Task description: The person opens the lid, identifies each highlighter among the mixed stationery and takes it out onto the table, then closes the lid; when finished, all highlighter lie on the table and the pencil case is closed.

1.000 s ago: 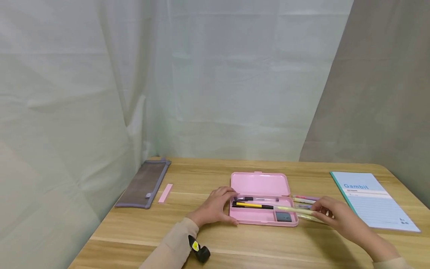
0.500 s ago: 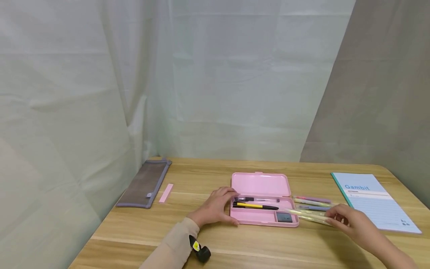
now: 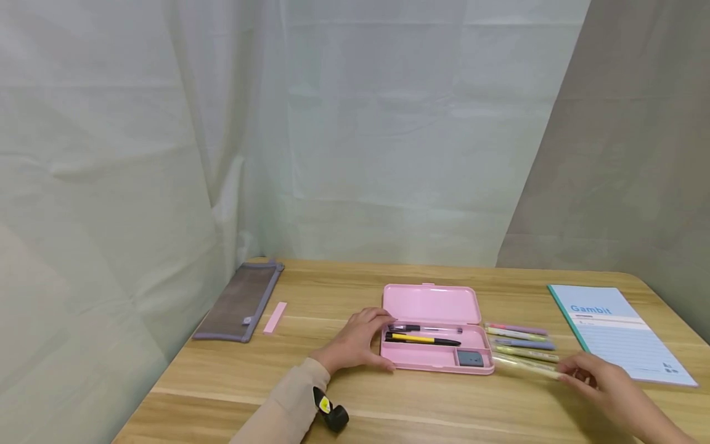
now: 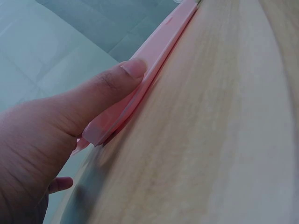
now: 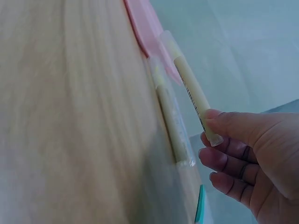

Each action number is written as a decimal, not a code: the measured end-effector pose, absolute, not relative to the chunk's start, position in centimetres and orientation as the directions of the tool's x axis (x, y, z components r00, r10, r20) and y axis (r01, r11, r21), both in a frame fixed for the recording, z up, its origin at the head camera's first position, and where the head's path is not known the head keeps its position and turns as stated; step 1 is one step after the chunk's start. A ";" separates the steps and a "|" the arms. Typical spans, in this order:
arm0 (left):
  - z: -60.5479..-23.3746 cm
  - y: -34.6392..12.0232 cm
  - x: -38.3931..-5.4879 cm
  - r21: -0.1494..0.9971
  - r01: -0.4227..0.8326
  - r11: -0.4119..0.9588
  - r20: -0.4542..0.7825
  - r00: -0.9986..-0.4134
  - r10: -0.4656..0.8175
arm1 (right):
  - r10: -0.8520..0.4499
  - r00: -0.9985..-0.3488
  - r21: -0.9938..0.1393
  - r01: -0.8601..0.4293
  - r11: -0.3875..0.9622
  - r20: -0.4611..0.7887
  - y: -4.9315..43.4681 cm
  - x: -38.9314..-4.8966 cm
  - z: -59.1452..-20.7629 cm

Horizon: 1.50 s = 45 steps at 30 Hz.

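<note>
A pink pencil case lies with its lid raised at the middle of the table. At its left end my left hand grips it, the thumb against the front wall in the left wrist view. Inside are a clear pen with a black grip, a yellow-and-black pen and a dark grey eraser. My right hand pinches the end of a pale yellow highlighter between thumb and fingers. It is held off the table, right of the case, above another yellowish pen.
Several pens and highlighters lie side by side right of the case. A Gambit notebook is farther right. On the left lie a grey mesh pouch and a pink strip. Curtains hang behind the table.
My right hand has drawn the yellow highlighter from over the case toward the right and nearer to me, lowering it beside the other pens. The left hand stays on the case.
</note>
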<state>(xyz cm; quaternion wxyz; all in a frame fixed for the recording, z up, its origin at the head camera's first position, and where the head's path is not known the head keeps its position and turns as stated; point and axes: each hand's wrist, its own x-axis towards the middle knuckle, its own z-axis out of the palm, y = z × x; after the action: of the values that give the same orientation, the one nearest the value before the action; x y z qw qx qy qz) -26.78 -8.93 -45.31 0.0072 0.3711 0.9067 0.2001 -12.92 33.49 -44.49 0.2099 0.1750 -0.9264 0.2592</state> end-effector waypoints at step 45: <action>-45.2 -8.9 -26.7 0.358 0.669 0.652 0.130 -0.727 0.675 | -0.163 -0.899 -0.409 -0.340 0.847 0.407 34.4 -13.1 -46.5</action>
<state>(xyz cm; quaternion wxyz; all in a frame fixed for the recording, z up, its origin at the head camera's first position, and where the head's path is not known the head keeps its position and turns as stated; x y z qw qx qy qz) -26.71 -8.92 -45.23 0.0074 0.3696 0.9087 0.1939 -13.12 34.43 -46.49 0.1816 0.1333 -0.9436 0.2425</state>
